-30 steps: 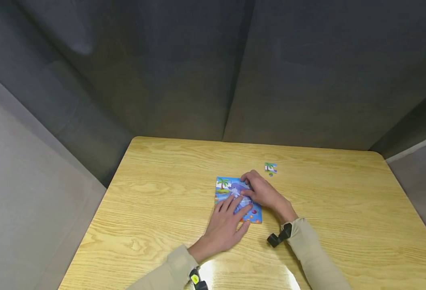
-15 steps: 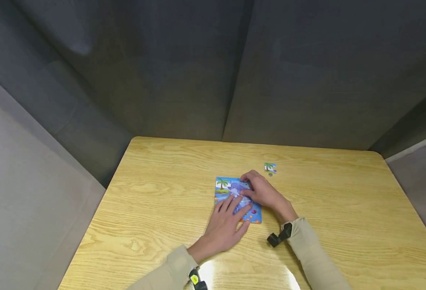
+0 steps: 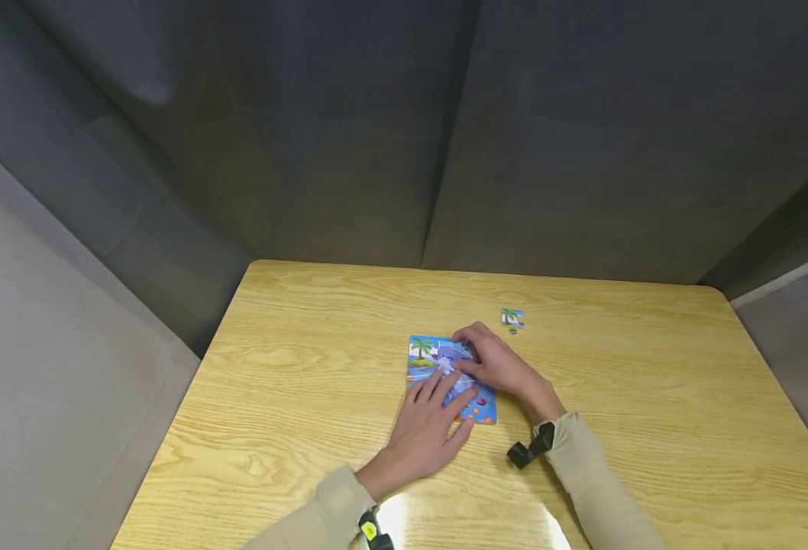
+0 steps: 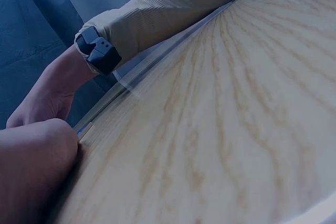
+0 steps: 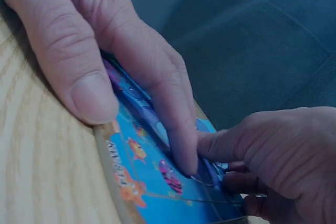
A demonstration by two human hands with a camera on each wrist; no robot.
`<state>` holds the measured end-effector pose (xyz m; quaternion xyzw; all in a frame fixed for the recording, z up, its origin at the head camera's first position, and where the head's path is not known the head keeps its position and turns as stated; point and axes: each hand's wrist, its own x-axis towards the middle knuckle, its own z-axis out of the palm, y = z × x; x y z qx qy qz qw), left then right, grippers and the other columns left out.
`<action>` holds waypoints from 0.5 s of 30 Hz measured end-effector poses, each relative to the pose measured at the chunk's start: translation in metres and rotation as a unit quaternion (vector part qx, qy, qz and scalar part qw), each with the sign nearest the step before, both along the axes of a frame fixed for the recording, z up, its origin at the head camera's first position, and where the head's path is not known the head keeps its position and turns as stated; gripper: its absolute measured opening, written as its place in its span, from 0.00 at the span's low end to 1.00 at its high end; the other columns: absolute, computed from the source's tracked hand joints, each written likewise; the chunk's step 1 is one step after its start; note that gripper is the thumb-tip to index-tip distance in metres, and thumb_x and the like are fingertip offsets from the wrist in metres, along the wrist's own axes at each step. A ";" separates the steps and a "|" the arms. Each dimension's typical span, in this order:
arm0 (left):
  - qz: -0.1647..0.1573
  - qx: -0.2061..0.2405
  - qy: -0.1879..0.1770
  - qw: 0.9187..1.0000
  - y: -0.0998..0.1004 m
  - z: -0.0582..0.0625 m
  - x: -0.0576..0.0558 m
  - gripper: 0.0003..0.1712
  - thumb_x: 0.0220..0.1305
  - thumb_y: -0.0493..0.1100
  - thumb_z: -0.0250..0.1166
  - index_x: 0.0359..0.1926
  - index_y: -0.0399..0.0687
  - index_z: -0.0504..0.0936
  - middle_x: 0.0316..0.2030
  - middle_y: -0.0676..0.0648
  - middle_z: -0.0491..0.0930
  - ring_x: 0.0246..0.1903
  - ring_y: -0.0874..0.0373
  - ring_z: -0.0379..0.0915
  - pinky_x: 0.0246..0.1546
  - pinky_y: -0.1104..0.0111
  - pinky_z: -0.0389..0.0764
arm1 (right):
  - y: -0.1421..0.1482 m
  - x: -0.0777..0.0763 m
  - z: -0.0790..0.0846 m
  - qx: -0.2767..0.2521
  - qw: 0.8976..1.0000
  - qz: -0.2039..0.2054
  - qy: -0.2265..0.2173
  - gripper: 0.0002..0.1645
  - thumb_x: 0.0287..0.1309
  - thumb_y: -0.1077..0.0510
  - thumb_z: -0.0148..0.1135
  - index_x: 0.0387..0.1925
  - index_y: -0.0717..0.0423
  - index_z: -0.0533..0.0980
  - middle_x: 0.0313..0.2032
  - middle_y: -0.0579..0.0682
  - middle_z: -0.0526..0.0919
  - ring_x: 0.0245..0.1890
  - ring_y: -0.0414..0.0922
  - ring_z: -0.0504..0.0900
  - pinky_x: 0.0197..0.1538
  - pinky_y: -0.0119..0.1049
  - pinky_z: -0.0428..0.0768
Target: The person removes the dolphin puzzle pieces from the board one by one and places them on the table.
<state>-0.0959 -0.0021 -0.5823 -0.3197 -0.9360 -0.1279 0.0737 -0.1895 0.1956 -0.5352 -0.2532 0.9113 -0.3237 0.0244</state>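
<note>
On the wooden table lies a square jigsaw puzzle (image 3: 420, 365) with a blue sea picture, a purple dolphin and a palm tree. My left hand (image 3: 421, 439) rests on its lower left part, fingers spread and nearly straight; the right wrist view shows a fingertip pressing the puzzle's surface (image 5: 170, 177). At the upper right part, my right hand (image 3: 503, 367) curls its thumb and fingers over a puzzle piece (image 3: 454, 351) with the dolphin's head. Fingers hide much of that piece. Beyond the right hand lies a loose palm tree puzzle piece (image 3: 512, 318), touched by neither hand.
The wooden table (image 3: 294, 344) extends on all sides of the puzzle. Dark curtains (image 3: 335, 153) hang behind its far edge, and a grey panel (image 3: 53, 367) stands at the left. Each wrist wears a black camera (image 3: 531, 447).
My right fingertips have shifted slightly left, and the dolphin piece beneath them appears to have moved slightly too. The left hand and the loose piece stay in place.
</note>
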 end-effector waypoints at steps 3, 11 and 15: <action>0.002 -0.001 -0.002 1.000 0.000 0.000 0.000 0.31 0.82 0.64 0.38 0.78 0.69 0.66 0.81 0.49 0.55 0.80 0.46 0.49 0.75 0.49 0.57 | 0.000 0.000 -0.001 -0.002 1.000 0.003 -0.003 0.23 0.65 0.60 0.72 0.58 0.63 0.76 0.49 0.56 0.78 0.40 0.46 0.75 0.45 0.44 0.78; 0.002 -0.001 -0.001 1.000 0.000 0.000 0.000 0.31 0.82 0.64 0.38 0.78 0.69 0.66 0.81 0.49 0.54 0.80 0.46 0.49 0.74 0.49 0.57 | 0.000 -0.003 -0.003 -0.019 1.000 0.006 -0.005 0.22 0.64 0.60 0.73 0.56 0.62 0.76 0.45 0.54 0.77 0.40 0.47 0.75 0.45 0.42 0.77; 0.002 0.001 0.000 1.000 0.001 0.000 0.000 0.31 0.82 0.64 0.39 0.78 0.69 0.66 0.81 0.49 0.55 0.80 0.46 0.49 0.74 0.49 0.57 | -0.001 -0.003 -0.002 -0.027 1.000 0.005 -0.011 0.22 0.63 0.60 0.74 0.55 0.62 0.77 0.41 0.53 0.78 0.37 0.47 0.75 0.42 0.40 0.75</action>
